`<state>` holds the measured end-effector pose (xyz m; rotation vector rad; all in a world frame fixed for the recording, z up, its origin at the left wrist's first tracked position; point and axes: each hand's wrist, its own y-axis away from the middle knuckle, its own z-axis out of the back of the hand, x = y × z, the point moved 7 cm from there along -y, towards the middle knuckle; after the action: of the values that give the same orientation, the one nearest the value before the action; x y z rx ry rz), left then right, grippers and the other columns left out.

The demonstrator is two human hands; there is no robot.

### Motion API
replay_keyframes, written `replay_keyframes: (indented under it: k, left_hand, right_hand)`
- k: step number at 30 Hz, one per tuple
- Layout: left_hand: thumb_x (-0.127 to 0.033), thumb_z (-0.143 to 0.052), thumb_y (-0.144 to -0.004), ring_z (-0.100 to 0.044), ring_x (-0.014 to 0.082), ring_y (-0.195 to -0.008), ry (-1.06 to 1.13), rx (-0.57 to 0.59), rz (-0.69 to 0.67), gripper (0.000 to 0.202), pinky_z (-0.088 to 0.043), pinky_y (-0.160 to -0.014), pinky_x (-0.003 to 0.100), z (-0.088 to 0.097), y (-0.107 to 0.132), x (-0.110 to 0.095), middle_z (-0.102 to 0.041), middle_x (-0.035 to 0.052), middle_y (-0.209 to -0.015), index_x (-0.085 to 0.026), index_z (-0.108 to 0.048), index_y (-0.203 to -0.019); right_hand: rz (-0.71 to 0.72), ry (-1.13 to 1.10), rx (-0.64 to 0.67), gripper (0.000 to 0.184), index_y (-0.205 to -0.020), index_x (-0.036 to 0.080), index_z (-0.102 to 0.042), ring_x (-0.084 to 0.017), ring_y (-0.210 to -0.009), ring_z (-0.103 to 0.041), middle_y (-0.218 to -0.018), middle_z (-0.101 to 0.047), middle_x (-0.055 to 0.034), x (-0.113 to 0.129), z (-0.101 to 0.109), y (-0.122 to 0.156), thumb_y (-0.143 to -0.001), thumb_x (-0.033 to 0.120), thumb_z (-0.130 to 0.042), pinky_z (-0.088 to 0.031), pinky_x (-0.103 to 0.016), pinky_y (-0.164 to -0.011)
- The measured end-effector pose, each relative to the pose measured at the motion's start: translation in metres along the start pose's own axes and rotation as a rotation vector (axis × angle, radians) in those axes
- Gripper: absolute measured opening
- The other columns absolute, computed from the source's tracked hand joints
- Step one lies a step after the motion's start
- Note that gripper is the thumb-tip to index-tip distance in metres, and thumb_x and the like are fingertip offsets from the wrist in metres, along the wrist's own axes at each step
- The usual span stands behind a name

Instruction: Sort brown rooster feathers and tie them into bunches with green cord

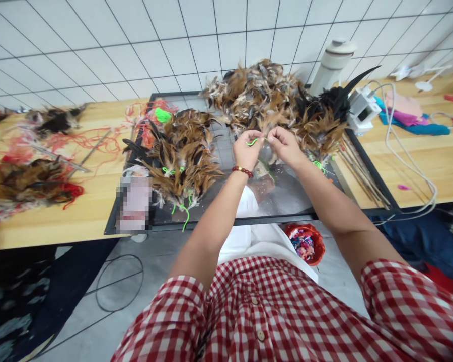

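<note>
My left hand (246, 149), with a beaded bracelet at its wrist, pinches a short bright green string (252, 143). Fingertip to fingertip with it, my right hand (287, 147) is also closed in a pinch, apparently on the string's other end. Both hover over a dark-framed glass panel (290, 193). Brown feather bunches (189, 151) tied with green string lie to the left on the panel. Behind my hands is a large heap of loose brown feathers (256, 95). Brown and black feathers (324, 118) are close to my right hand.
A pale bottle (332, 65) and a white device (362, 110) with a cable stand at the back right. Thin sticks (364, 173) lie along the panel's right edge. Below is a red basket (317, 251) of scraps. Red threads (94, 141) spread leftward. People sit on both sides.
</note>
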<state>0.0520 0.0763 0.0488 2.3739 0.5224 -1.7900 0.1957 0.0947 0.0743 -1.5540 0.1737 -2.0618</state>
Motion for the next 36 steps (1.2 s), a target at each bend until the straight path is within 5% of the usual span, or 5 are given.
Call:
replay_keyframes:
  k: [9, 18, 26, 32, 36]
  left_hand:
    - [0.004, -0.077, -0.078, -0.062, 0.0070, -0.059, 0.067, -0.222, 0.202, 0.027, -0.058, -0.072, 0.023, 0.024, -0.006, 0.010, -0.067, -0.0054, -0.061, -0.017, -0.067, -0.066]
    - [-0.024, -0.089, -0.082, -0.069, 0.0099, -0.060, 0.110, 0.100, 0.447, 0.022, -0.061, -0.071, 0.026, 0.003, 0.007, 0.025, -0.071, -0.0022, -0.068, -0.018, -0.068, -0.084]
    - [-0.001, -0.088, -0.068, -0.065, 0.0068, -0.057, 0.143, -0.057, 0.301, 0.035, -0.052, -0.059, 0.019, 0.016, 0.000, 0.017, -0.069, -0.0054, -0.064, -0.018, -0.061, -0.081]
    - [0.005, -0.076, -0.075, -0.058, 0.0032, -0.055, 0.114, -0.230, 0.147, 0.033, -0.048, -0.055, 0.015, 0.017, -0.002, 0.005, -0.061, -0.0089, -0.061, -0.019, -0.053, -0.074]
    - [-0.005, -0.080, -0.078, -0.068, 0.0082, -0.064, 0.043, -0.122, 0.095, 0.028, -0.057, -0.062, 0.023, 0.019, -0.005, -0.027, -0.065, -0.0058, -0.071, -0.020, -0.057, -0.077]
  right_hand:
    - [-0.042, 0.023, -0.039, 0.069, -0.077, 0.027, -0.048, -0.016, -0.060, -0.038, -0.061, -0.046, 0.0036, -0.019, -0.003, -0.001, -0.080, 0.095, -0.056, -0.034, -0.033, -0.061]
    - [0.077, 0.282, -0.112, 0.041, -0.079, 0.027, -0.050, -0.022, -0.076, -0.052, -0.076, -0.058, -0.0037, -0.007, -0.004, 0.004, -0.095, 0.065, -0.052, -0.045, -0.039, -0.078]
    - [0.052, 0.205, -0.199, 0.044, -0.086, 0.025, -0.058, -0.022, -0.081, -0.058, -0.088, -0.064, -0.0064, -0.018, 0.002, 0.004, -0.092, 0.068, -0.058, -0.049, -0.039, -0.082]
    - [0.016, 0.269, -0.105, 0.041, -0.085, 0.025, -0.060, -0.021, -0.075, -0.056, -0.076, -0.064, -0.0033, -0.027, -0.007, 0.009, -0.092, 0.065, -0.055, -0.046, -0.036, -0.076]
    - [0.076, 0.308, -0.079, 0.033, -0.084, 0.024, -0.063, -0.022, -0.072, -0.059, -0.075, -0.067, -0.0046, -0.024, -0.011, 0.011, -0.092, 0.056, -0.057, -0.047, -0.038, -0.076]
